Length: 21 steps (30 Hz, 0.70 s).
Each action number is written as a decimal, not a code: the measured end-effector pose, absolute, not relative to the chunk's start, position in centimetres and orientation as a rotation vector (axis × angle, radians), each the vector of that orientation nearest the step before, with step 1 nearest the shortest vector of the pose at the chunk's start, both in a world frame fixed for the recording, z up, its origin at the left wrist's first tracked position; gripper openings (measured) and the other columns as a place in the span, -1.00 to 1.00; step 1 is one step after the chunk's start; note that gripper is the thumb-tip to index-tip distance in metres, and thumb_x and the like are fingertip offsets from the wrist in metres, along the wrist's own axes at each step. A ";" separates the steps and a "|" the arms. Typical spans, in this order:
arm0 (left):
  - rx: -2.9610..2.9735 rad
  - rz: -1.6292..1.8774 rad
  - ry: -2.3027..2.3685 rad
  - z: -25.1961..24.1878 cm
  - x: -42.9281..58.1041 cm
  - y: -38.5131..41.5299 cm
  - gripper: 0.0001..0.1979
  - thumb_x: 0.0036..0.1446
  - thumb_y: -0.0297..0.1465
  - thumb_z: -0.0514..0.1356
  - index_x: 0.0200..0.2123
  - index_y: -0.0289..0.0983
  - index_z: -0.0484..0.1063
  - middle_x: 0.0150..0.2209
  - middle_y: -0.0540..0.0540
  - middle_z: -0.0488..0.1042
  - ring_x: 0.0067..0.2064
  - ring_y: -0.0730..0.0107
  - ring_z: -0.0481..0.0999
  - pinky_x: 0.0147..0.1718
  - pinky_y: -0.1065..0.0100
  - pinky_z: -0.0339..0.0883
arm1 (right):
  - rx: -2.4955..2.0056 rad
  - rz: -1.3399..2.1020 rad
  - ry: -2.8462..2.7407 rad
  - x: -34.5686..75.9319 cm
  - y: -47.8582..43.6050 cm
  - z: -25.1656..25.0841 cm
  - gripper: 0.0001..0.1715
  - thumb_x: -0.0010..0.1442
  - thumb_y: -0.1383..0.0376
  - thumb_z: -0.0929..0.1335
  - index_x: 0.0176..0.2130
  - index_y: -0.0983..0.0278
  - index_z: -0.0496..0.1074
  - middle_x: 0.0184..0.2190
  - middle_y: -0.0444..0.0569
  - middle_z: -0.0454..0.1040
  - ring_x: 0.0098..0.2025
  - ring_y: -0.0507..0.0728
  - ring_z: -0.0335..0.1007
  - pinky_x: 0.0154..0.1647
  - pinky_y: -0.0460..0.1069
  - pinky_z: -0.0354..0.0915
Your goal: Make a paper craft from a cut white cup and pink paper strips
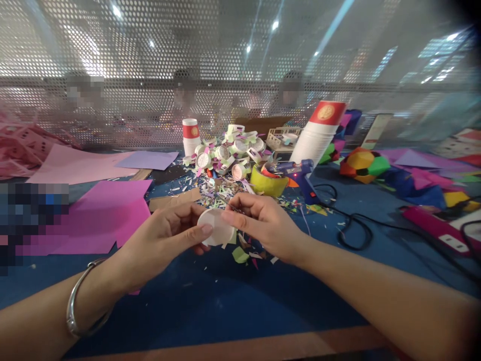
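White disc (218, 232) sits between the two hands, above the blue counter (210, 311), its face turned partly to the wearer. Round, so no long axis to follow. Left hand (165, 233) comes in from the disc's 9 o'clock, grip closed on it, thumb flat on the face, fingers behind. Right hand (268, 225) comes from 3 o'clock, its grip pinching the rim near 1 to 2 o'clock. Neither is nearer; both touch. A thin dark sliver shows by the right fingertips, too small to tell whether held. From the disc: heap of cut cup pieces (235, 148) toward 12, small cup stack (191, 138) at 11, blue glue gun (306, 183) at 2, tall leaning cup stack (317, 133) beyond it. Markings: both stacks wear a red band with a round gold emblem, character-like, not legible to me. No brand readable on the glue gun; none seen on the disc.
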<state>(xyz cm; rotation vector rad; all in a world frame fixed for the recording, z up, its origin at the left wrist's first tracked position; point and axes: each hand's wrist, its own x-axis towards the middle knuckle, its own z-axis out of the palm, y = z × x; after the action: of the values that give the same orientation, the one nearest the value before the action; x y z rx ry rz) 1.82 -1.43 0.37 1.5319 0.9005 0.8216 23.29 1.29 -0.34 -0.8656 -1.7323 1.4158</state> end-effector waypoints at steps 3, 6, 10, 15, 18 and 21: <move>1.461 0.835 0.860 0.2 1.9 -1.4 -0.88 0.24 -0.34 0.25 -0.19 -0.24 0.50 -0.22 -0.05 0.48 -0.25 0.47 0.47 -0.28 0.50 0.40 | -0.872 1.376 -1.719 23.5 1.4 -0.3 -0.67 0.17 0.08 0.44 -0.34 0.29 0.38 -0.48 -0.19 0.28 -0.49 -0.04 0.13 -0.52 -0.09 0.05; 1.391 0.842 0.843 0.2 1.9 -1.4 -0.90 0.25 -0.37 0.25 -0.18 -0.24 0.51 -0.21 -0.04 0.48 -0.22 0.47 0.48 -0.25 0.51 0.41 | -0.881 1.364 -1.701 23.6 1.5 -0.3 -0.70 0.17 0.11 0.45 -0.33 0.29 0.39 -0.46 -0.18 0.29 -0.47 -0.03 0.13 -0.50 -0.09 0.05; 1.307 0.858 0.848 0.3 2.0 -1.4 -0.91 0.24 -0.38 0.25 -0.19 -0.26 0.49 -0.21 -0.04 0.47 -0.20 0.46 0.50 -0.23 0.49 0.44 | -0.885 1.343 -1.710 23.6 1.5 -0.3 -0.72 0.17 0.13 0.45 -0.32 0.29 0.40 -0.44 -0.17 0.30 -0.46 -0.03 0.13 -0.50 -0.09 0.03; 1.256 0.870 0.836 0.5 2.0 -1.5 -0.90 0.24 -0.36 0.26 -0.23 -0.28 0.45 -0.23 -0.04 0.46 -0.23 0.46 0.52 -0.25 0.49 0.46 | -0.877 1.367 -1.705 23.6 1.5 -0.4 -0.72 0.19 0.13 0.43 -0.31 0.28 0.39 -0.46 -0.18 0.29 -0.48 -0.03 0.11 -0.51 -0.08 0.01; 1.222 0.874 0.843 0.6 2.0 -1.5 -0.87 0.25 -0.33 0.25 -0.23 -0.28 0.45 -0.23 -0.05 0.47 -0.24 0.45 0.53 -0.26 0.47 0.47 | -0.881 1.379 -1.700 23.6 1.5 -0.4 -0.71 0.19 0.12 0.44 -0.32 0.28 0.38 -0.48 -0.19 0.28 -0.50 -0.04 0.07 -0.54 -0.08 -0.03; 1.201 0.884 0.845 0.6 2.0 -1.5 -0.87 0.26 -0.32 0.23 -0.24 -0.27 0.45 -0.22 -0.05 0.47 -0.23 0.43 0.53 -0.24 0.43 0.48 | -0.867 1.369 -1.715 23.5 1.4 -0.3 -0.70 0.18 0.11 0.44 -0.33 0.29 0.38 -0.47 -0.18 0.31 -0.47 -0.03 0.12 -0.52 -0.08 0.02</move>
<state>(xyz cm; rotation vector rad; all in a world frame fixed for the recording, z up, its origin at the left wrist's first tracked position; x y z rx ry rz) 1.97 -1.46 0.58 1.2011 0.8448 0.8844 23.51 1.41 -0.26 -0.8671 -1.7149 1.3687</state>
